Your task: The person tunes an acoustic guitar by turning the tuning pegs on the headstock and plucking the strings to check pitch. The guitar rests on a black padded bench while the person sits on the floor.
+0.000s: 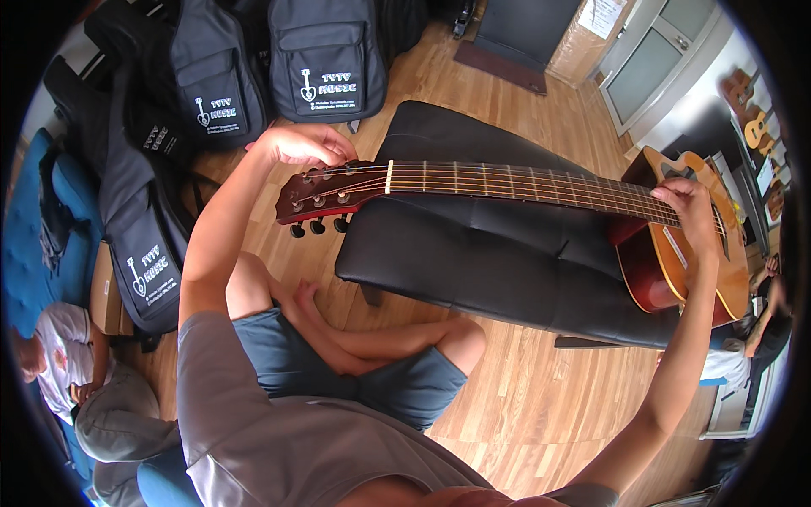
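Observation:
An acoustic guitar (714,253) with a light wooden top and reddish-brown sides lies face up across a black padded bench (473,253). Its neck (507,179) points left, and the dark headstock (325,196) reaches past the bench's left end. At the headstock's far edge, my left hand (306,145) is closed around a tuning peg, which the fingers mostly hide. Far to the right, my right hand (688,207) has its fingertips pinched at the strings where the fretboard meets the body. Several black tuning pegs (317,226) stick out along the near edge of the headstock.
Black guitar bags (325,63) stand along the back and left. A seated person (72,355) is at the far left beside a blue sofa (29,220). Another person (760,329) shows at the right edge. Small guitars (756,131) hang on the right wall, near a door (655,63).

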`<control>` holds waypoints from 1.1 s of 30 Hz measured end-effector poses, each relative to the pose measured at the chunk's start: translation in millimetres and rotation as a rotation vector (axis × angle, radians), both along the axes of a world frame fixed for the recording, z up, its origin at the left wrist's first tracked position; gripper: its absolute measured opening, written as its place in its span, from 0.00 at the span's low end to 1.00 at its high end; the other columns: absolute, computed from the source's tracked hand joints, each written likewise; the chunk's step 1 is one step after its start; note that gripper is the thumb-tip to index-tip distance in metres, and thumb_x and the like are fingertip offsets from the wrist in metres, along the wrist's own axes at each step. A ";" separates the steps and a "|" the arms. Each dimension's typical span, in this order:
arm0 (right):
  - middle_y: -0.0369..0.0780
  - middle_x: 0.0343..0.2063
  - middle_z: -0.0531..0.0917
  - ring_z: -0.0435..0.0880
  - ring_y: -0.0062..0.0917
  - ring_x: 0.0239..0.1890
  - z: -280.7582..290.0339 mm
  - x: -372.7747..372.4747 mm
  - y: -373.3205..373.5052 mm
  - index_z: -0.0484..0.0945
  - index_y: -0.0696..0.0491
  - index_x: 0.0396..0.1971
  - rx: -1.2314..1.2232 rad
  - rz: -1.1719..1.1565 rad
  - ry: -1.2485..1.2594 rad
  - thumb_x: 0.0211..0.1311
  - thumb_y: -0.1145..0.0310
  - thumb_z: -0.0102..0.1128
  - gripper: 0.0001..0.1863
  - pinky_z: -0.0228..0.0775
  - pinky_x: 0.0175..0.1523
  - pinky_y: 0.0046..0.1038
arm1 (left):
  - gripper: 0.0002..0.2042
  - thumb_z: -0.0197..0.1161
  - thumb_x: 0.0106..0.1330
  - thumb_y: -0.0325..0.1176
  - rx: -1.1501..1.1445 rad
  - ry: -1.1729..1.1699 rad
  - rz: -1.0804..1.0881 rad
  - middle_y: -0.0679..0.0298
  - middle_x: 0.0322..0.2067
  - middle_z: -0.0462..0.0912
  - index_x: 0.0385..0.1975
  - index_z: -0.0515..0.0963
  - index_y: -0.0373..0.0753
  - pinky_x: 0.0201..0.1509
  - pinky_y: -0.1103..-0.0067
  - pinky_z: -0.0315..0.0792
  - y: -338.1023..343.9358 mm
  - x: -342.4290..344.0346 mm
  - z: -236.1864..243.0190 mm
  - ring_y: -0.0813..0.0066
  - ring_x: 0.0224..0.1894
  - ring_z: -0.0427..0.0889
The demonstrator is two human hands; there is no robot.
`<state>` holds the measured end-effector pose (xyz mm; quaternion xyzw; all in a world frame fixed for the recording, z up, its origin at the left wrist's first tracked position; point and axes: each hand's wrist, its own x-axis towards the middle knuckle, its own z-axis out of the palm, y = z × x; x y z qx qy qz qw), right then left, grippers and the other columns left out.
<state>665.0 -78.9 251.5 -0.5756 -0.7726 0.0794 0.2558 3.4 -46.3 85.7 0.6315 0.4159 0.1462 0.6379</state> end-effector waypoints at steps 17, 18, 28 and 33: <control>0.35 0.23 0.84 0.81 0.17 0.27 -1.7 -1.9 -3.4 0.86 0.63 0.30 -0.013 0.008 0.056 0.63 0.70 0.73 0.10 0.72 0.35 0.23 | 0.11 0.65 0.73 0.40 -0.078 -1.618 0.129 0.57 0.46 0.81 0.46 0.79 0.40 0.65 0.57 0.78 -22.3 53.9 -166.3 0.56 0.56 0.83; 0.35 0.23 0.84 0.81 0.16 0.27 -1.6 -2.9 -3.1 0.86 0.63 0.30 -0.013 0.012 0.068 0.63 0.70 0.73 0.10 0.72 0.35 0.23 | 0.12 0.66 0.72 0.41 -0.095 -1.668 0.129 0.58 0.46 0.81 0.46 0.79 0.41 0.66 0.57 0.77 -21.0 56.5 -170.1 0.56 0.56 0.83; 0.36 0.22 0.85 0.82 0.17 0.25 -5.9 4.5 3.2 0.87 0.62 0.29 0.000 0.017 0.092 0.63 0.70 0.73 0.09 0.72 0.32 0.23 | 0.04 0.65 0.73 0.36 -0.274 -1.742 -0.147 0.68 0.37 0.77 0.37 0.81 0.46 0.60 0.61 0.77 -6.8 70.2 -153.1 0.62 0.48 0.81; 0.36 0.22 0.85 0.82 0.18 0.26 -5.3 -5.3 2.0 0.87 0.63 0.30 0.024 0.055 0.063 0.63 0.70 0.73 0.10 0.72 0.33 0.23 | 0.08 0.65 0.74 0.38 -0.164 -1.569 -0.104 0.65 0.36 0.75 0.40 0.79 0.41 0.55 0.67 0.81 -5.9 49.4 -144.8 0.64 0.47 0.81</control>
